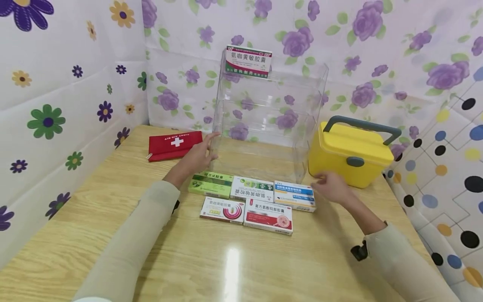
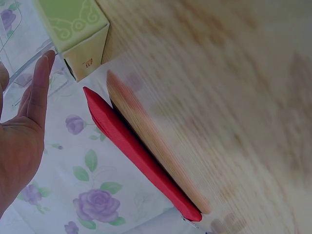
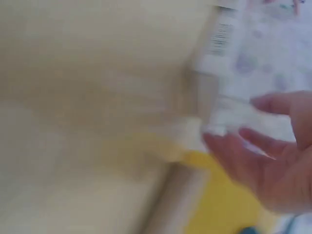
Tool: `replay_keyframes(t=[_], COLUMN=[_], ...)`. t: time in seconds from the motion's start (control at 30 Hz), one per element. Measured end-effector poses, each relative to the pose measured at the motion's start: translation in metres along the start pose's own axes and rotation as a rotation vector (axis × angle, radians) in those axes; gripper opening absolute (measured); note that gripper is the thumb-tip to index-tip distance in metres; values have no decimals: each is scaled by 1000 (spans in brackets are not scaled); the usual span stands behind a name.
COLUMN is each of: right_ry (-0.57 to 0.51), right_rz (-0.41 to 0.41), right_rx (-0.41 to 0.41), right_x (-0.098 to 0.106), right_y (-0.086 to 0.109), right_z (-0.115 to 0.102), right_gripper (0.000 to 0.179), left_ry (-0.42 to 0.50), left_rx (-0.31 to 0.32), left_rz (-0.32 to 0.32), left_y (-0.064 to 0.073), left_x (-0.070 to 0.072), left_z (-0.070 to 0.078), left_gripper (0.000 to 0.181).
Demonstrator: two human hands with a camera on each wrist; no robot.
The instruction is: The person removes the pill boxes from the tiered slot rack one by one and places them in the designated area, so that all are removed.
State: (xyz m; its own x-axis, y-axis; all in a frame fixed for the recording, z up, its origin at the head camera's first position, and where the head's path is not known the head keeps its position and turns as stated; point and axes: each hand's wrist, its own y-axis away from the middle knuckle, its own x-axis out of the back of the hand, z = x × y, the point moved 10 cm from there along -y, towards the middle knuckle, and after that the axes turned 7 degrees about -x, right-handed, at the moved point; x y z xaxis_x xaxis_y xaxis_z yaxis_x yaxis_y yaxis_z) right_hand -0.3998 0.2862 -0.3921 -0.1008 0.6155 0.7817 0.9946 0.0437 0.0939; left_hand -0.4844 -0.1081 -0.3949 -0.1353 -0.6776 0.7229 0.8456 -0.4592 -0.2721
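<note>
A tiered clear acrylic rack (image 1: 264, 163) stands at the back of the table, with a medicine box (image 1: 248, 62) on its top tier. My left hand (image 1: 198, 157) reaches the rack's left side, fingers fairly straight along the clear panel; whether it presses there I cannot tell. In front lie a green box (image 1: 211, 184), a white-and-green box (image 1: 252, 189), a blue-and-white box (image 1: 295, 195), a white box with pink rings (image 1: 222, 209) and a red-and-white box (image 1: 268, 216). Just right of the blue-and-white box, my right hand (image 1: 332, 186) has parted fingers holding nothing; its wrist view is blurred.
A yellow case (image 1: 351, 155) with a grey handle stands behind my right hand. Left of the rack lies a red first aid pouch (image 1: 175, 145). Flowered cloth walls (image 1: 181, 63) close off the back and sides of the wooden table (image 1: 170, 260).
</note>
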Motion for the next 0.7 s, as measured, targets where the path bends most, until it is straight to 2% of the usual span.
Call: replay_keyframes(t=[0.1,0.17,0.27,0.33,0.4,0.5,0.6,0.7], right_ry=[76,50,4,-6,2,53,77,47], right_rz=[170,279,378,436,466,491,429,393], right_rx=[158,268,371,415,397,349,246,161], right_x=[31,51,75,89,97,106,110,114], right_y=[-7,-20,-50,-76,-101,-129,-148,-160], right_z=[-63,-113,-183,-222,-251,-283,-298,-302], right_gripper=[36,34,36,40,46,52,54,50], left_ry=[-1,-3,-10,-12,-25,-33,-32,-25], left_rx=[-5,-8,-7,-13,-20,-20,-32,-53], left_rz=[-7,0,16,15,8,4,10,21], left_y=[-1,-1,-1,0,3,7,8,5], left_x=[-2,-1,0,-1,-2,-3,-3,-2], left_z=[-2,-2,-2,-2,-2,-3,0,2], left_gripper=[84,84,83,83,82,82,81,81])
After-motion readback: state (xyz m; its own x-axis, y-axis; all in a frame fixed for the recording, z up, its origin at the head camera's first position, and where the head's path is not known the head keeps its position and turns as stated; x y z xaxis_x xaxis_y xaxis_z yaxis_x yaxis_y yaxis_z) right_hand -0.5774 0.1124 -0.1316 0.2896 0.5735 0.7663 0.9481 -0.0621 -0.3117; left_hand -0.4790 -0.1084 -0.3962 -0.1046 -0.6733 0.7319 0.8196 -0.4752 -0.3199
